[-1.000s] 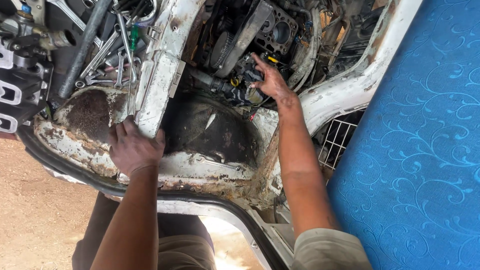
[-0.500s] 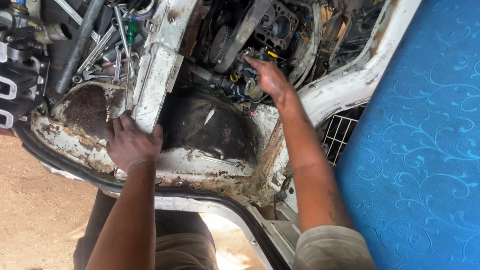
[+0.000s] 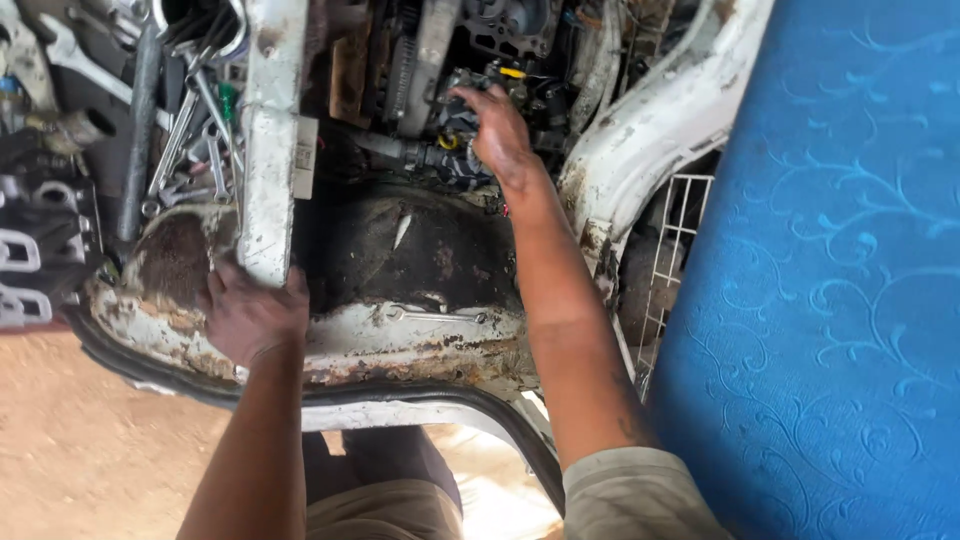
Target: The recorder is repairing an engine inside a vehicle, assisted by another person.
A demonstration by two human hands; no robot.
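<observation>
- Seat cloth [image 3: 840, 300], blue with a curling pattern, fills the right side of our view, well apart from both hands.
- Next we see the rusty white vehicle floor [image 3: 420, 345], with a dark, worn hump in its middle and a black rubber seal along its near edge.
- A white metal beam [image 3: 268, 130] runs upright between the tool heap and the engine bay.
- We see the engine parts [image 3: 440, 60], grimy and dark, at the top centre, with a yellow-tipped connector among the wires.
- Our left hand [image 3: 252, 315] lies flat on the rusty floor at the foot of the beam, fingers spread and pressing down, holding nothing.
- Our right hand [image 3: 500, 135] reaches into the engine parts, fingers curled around a dark fitting; we cannot tell whether they truly pinch it.
- Loose spanners [image 3: 190, 130] lie heaped left of the beam.
- One slim spanner [image 3: 435, 314] rests on the floor between our arms.
</observation>
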